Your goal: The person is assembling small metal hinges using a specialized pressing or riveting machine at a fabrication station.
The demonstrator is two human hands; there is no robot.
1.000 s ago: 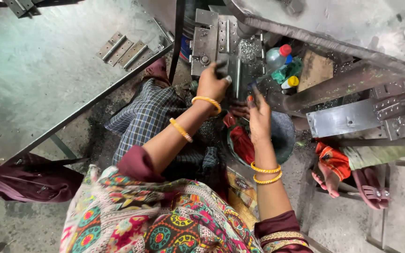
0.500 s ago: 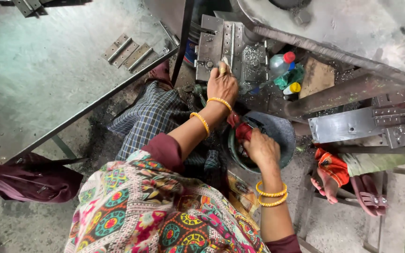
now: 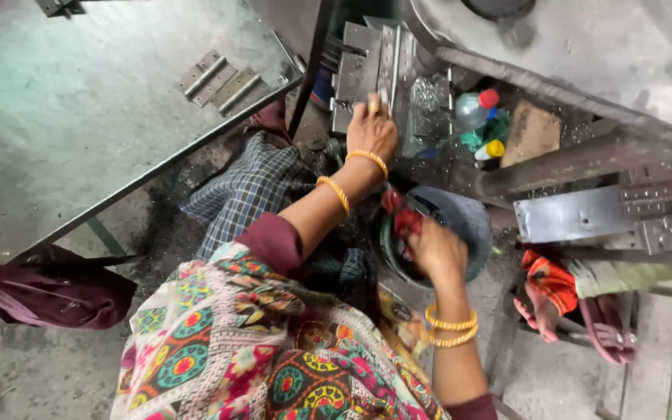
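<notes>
Head view: the person's left hand [image 3: 372,131] reaches toward twelve o'clock and rests against a stack of grey metal plates [image 3: 386,74] standing on edge, fingers folded together over a small pale piece at the plates' lower edge; what that piece is cannot be told. The right hand [image 3: 437,250], at about four o'clock from the left, is down inside a dark round tub [image 3: 468,225], fingers closed around red cloth [image 3: 402,218]. The tub sits just below the plates, with little room between them. At two o'clock from the tub, plastic bottles [image 3: 480,117] with red and yellow caps crowd against a heavy metal frame [image 3: 569,47]. At three o'clock a drilled steel bar [image 3: 585,214] juts in, its end close to the tub's rim. At ten o'clock, the bench [image 3: 79,140] lies broad and flat, carrying hinges [image 3: 219,78] near its diagonal edge. That edge runs just beside the left forearm.
</notes>
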